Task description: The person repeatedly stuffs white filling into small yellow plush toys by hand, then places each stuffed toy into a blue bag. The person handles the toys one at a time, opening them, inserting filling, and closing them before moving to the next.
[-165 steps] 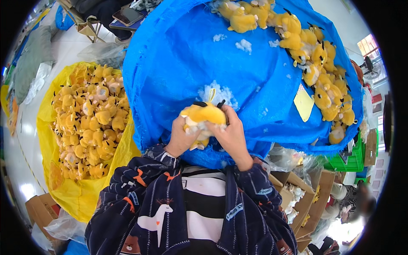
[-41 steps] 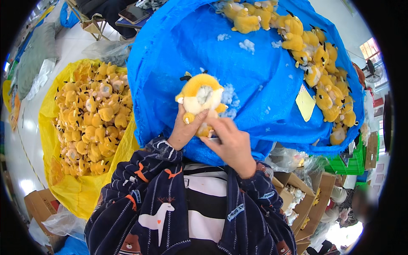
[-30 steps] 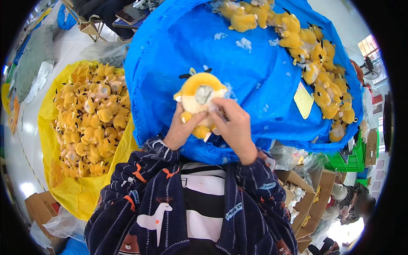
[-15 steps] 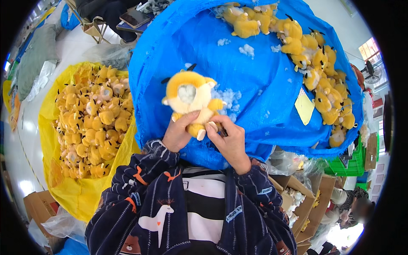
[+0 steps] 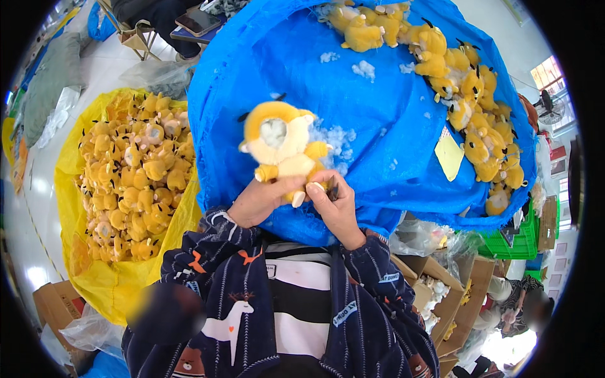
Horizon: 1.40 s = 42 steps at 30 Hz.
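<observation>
A yellow plush toy (image 5: pixel 280 142) with white stuffing showing at a hole in its head is held up in front of me. My left hand (image 5: pixel 261 200) grips its lower body from the left. My right hand (image 5: pixel 337 205) pinches the toy's foot and holds a thin dark tool. Loose white stuffing (image 5: pixel 337 138) lies on the blue sheet (image 5: pixel 391 126) just behind the toy.
A big yellow sack (image 5: pixel 94 277) full of yellow plush toys (image 5: pixel 135 179) sits at my left. More yellow toys (image 5: pixel 469 101) line the blue sheet's far and right side, beside a yellow tag (image 5: pixel 449 155). Cardboard boxes (image 5: pixel 454 296) and a green crate (image 5: pixel 517 242) stand at right.
The toy was lifted from the blue sheet and turned, its open head now up and to the left. My right hand dropped from the head to the toy's foot.
</observation>
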Tool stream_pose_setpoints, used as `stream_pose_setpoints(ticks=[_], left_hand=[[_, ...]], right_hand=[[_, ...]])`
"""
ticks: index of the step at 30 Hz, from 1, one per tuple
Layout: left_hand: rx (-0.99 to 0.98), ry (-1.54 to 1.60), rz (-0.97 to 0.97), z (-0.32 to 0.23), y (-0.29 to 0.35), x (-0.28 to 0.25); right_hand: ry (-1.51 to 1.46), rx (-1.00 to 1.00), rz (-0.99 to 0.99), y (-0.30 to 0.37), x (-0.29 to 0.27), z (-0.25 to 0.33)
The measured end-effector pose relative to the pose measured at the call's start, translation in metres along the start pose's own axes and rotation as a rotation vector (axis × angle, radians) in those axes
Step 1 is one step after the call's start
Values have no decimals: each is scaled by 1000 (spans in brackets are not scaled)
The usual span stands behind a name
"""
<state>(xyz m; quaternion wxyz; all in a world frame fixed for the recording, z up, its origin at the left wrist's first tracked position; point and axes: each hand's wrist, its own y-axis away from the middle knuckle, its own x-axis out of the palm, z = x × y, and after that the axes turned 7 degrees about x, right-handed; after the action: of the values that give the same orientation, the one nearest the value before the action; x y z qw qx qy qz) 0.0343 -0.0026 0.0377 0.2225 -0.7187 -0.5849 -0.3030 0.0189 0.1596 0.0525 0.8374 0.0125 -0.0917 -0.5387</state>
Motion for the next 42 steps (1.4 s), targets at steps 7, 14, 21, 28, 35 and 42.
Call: stream_pose_setpoints(ticks=[7,14,21,28,35,42], left_hand=[[-225,-61,-42,-10,7,1],[-263,168,145,-10,1,-16],[296,-603,-149,9,7,-21],[283,114,-279,-3,-13,-6],[407,-3,-275,4,-12,-17],[375,64,-275,7,-12,-17]], right_hand=[[-139,208,26,6,-3,8],[-813,398,69,11,-6,9],[536,-433,-252,-8,-5,1],[967,-656,-119,-10,2,-16],[913,-479,-207,7,0,11],[1001,-631,-165,-10,-5,20]])
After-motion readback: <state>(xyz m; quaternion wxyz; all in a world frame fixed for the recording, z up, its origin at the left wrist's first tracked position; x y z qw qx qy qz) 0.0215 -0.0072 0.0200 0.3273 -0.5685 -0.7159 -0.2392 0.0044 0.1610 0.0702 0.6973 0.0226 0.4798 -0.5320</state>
